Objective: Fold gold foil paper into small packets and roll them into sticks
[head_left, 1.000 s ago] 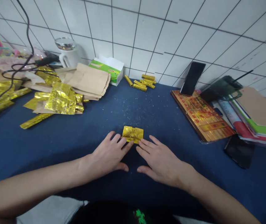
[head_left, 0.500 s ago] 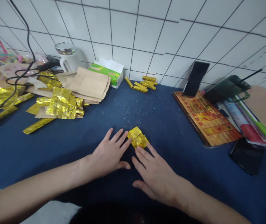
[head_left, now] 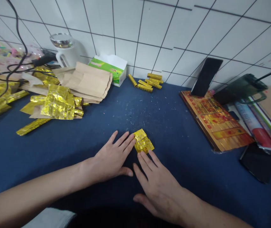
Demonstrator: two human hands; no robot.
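A small folded piece of gold foil paper [head_left: 143,144] lies on the dark blue tablecloth [head_left: 78,142] in front of me. My left hand [head_left: 112,158] rests flat with its fingers stretched out, fingertips touching the foil's left edge. My right hand [head_left: 156,182] also lies flat and open, its fingertips at the foil's near edge. Neither hand grips anything.
A heap of gold foil sheets [head_left: 58,104] and brown paper [head_left: 87,80] lies at the left. Several folded gold bars [head_left: 148,84] sit by the tiled wall, near a tissue box [head_left: 110,68] and a white kettle [head_left: 65,52]. A gold-red board [head_left: 217,125], phones and books stand at the right.
The folded foil piece has turned from lying square to lying at an angle. My right hand has drawn back toward me; my left hand stays beside the foil.
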